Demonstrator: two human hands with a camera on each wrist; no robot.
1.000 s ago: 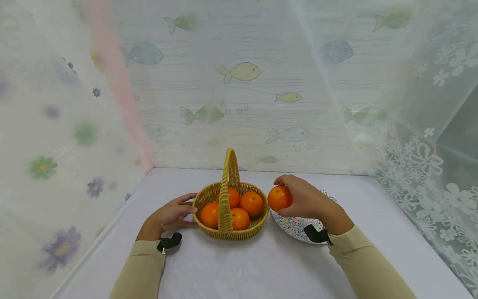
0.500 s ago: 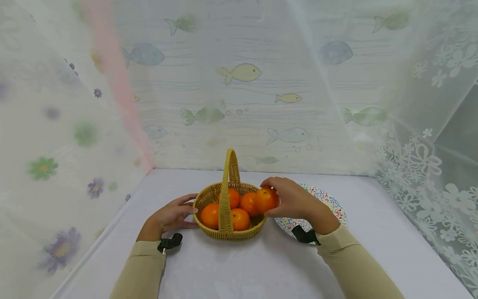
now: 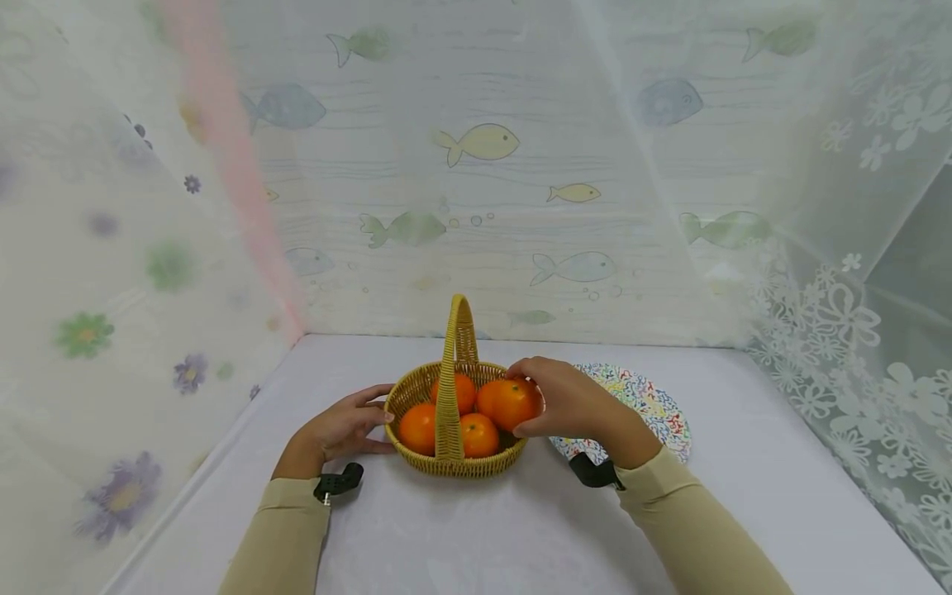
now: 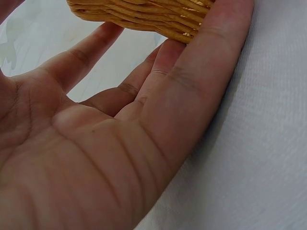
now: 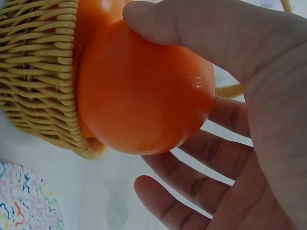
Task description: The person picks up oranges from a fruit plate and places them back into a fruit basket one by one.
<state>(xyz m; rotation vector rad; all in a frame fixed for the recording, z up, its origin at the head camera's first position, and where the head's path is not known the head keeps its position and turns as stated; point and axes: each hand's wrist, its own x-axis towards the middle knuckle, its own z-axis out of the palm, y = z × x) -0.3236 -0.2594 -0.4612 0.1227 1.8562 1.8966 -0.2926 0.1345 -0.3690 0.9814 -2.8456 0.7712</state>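
Note:
In the head view, a yellow wicker basket (image 3: 461, 468) with a tall arched handle holds several oranges (image 3: 478, 435). My left hand (image 3: 344, 430) holds the basket's left side, thumb at the rim and fingers along the outer wall. In the left wrist view those fingers reach the wicker wall (image 4: 144, 17); the thumb's tip is out of frame. My right hand (image 3: 573, 401) grips another orange (image 3: 518, 405) at the basket's right rim. The right wrist view shows this orange (image 5: 144, 91) beside the woven wall (image 5: 41, 72), thumb on one side and fingers around the other.
A round plate (image 3: 662, 413) with a multicoloured pattern lies on the white tablecloth (image 3: 476, 537), right of the basket and partly behind my right forearm. A fish-printed curtain (image 3: 483, 198) hangs behind; flower-patterned sheer fabric (image 3: 848, 347) hangs at the right.
My right hand has carried its orange leftward from over the plate to the basket's right rim, uncovering more of the plate. The left hand and basket have stayed in place.

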